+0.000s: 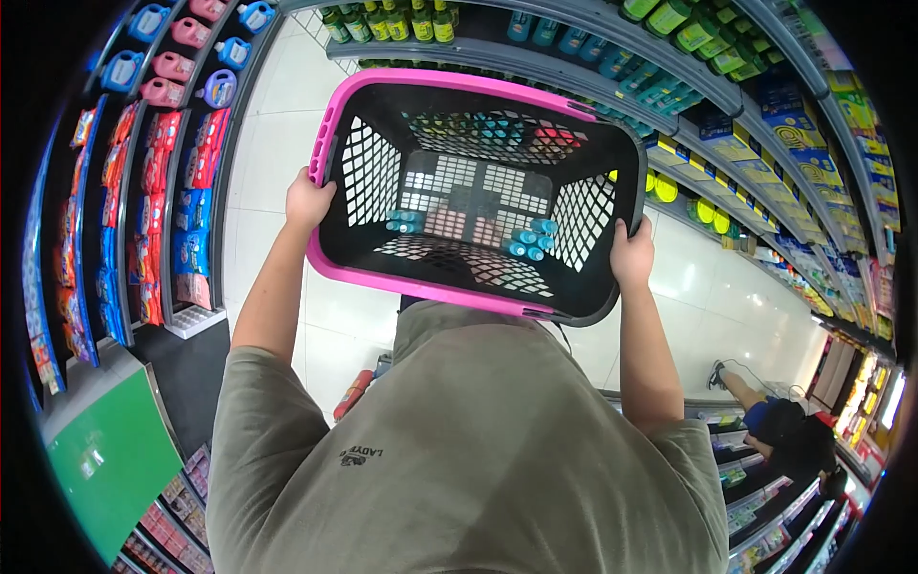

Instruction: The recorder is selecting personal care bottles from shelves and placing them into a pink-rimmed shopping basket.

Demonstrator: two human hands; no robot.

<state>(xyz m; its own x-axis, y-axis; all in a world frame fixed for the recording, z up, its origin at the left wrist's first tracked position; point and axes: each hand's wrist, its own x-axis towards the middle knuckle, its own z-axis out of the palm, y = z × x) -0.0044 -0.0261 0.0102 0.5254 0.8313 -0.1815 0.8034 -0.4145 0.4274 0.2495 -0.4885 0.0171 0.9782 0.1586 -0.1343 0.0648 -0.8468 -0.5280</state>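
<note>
A black plastic shopping basket (480, 283) with a pink rim hangs in front of my body, its mouth facing up at me. My left hand (308, 197) grips the pink rim at its left end. At the opposite end, my right hand (635, 247) is closed around the black rim, thumb on the inner side. Lattice walls and a grid floor let the tiles show through. Small teal bottles (529, 240) stand in a cluster at the basket's near right bottom corner. Another group of teal bottles (405, 221) shows at the near left corner.
Shelving (459, 52) with bottles and boxed goods curves along the front and right. Detergent jugs (176, 66) and bagged goods (154, 194) fill shelves at left. A red fire extinguisher (353, 394) is beside me. Another person (785, 427) is in the aisle at right.
</note>
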